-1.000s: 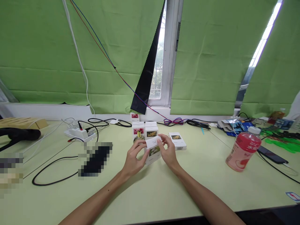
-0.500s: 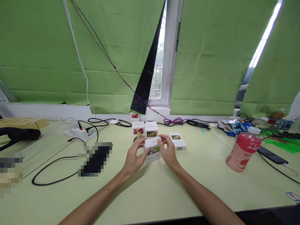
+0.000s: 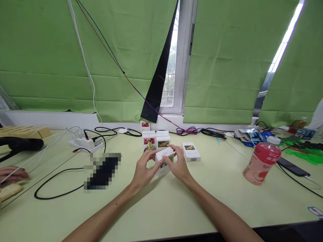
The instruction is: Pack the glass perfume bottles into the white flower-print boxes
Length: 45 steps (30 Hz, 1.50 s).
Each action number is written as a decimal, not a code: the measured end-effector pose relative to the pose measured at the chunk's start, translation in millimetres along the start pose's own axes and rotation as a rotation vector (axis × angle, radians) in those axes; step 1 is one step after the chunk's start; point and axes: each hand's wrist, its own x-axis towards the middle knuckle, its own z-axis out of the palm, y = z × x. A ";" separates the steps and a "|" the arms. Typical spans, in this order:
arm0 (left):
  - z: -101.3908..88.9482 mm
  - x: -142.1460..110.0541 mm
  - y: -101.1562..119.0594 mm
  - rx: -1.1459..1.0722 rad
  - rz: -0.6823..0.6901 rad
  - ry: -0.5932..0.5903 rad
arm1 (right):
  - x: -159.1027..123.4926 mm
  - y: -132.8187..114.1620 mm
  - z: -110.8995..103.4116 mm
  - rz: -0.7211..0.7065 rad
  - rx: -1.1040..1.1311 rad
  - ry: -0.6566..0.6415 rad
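Note:
A small white box (image 3: 160, 154) with a flower picture on its front stands tilted on the table between my hands. My left hand (image 3: 145, 167) grips its left side, thumb on the front edge. My right hand (image 3: 178, 163) holds the right side, with the thumb on the front near the top flap. Just behind stands a small bottle with a gold cap (image 3: 149, 145), partly hidden by my left fingers. Beyond are white boxes with a pink flower picture (image 3: 148, 137) and a yellow flower picture (image 3: 163, 138). Another white box (image 3: 191, 152) lies flat to the right.
To the right stands a pink drink bottle (image 3: 262, 161) beside a phone (image 3: 294, 167). A blurred dark object (image 3: 104, 171) and a power strip (image 3: 85, 144) with cables are on the left. Another person's hand (image 3: 12, 174) rests at the far left edge.
The box's top flap, slightly raised before, now lies down, and my right thumb has shifted left across the front. Another person's hand has come into view at the left.

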 end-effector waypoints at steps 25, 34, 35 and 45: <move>3.8 -10.6 7.5 -0.202 -0.086 -0.311 | -4.2 -6.6 -5.7 -0.013 0.161 -0.249; -1.4 -5.5 9.0 -0.330 -0.227 -0.250 | 0.4 0.0 -13.6 0.003 0.245 -0.353; -1.1 -5.1 7.3 -0.332 -0.270 -0.232 | 0.5 -0.1 -13.9 -0.001 0.251 -0.363; 2.3 0.9 -8.8 -0.413 -0.407 -0.075 | 3.1 4.9 -12.9 0.016 0.385 -0.379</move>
